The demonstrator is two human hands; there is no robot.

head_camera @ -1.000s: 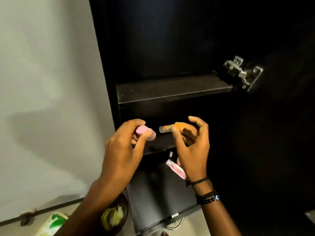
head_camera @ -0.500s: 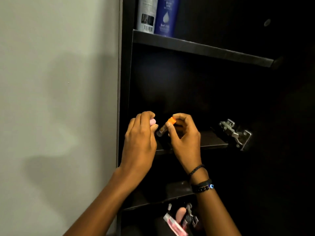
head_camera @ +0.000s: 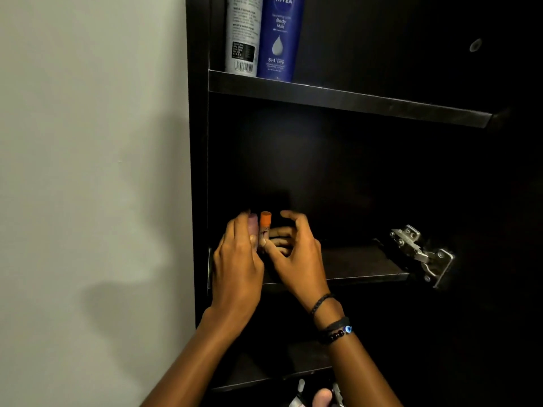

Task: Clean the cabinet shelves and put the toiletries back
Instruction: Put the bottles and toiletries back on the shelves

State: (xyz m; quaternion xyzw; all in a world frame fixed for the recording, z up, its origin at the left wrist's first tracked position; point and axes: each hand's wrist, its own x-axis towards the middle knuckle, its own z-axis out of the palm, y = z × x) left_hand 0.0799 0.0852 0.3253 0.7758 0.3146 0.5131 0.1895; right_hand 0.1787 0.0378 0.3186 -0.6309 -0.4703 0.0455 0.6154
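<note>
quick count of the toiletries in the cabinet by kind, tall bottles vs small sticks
tall bottles: 2 (grey spray can, blue Nivea bottle)
small sticks: 2 (orange-capped stick, pink stick)
total: 4
The bits at the bottom edge are too cut off to count.

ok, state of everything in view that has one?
Small orange-capped clear tube: upright at dark middle shelf, pinched low by right hand.
Small pink cylinder: upright beside it, gripped by left hand.
Blue Nivea body-milk bottle: upright on dark upper shelf.
Grey spray can: upright, beside that bottle.
Dark cabinet: open, metal hinge exposed.
</note>
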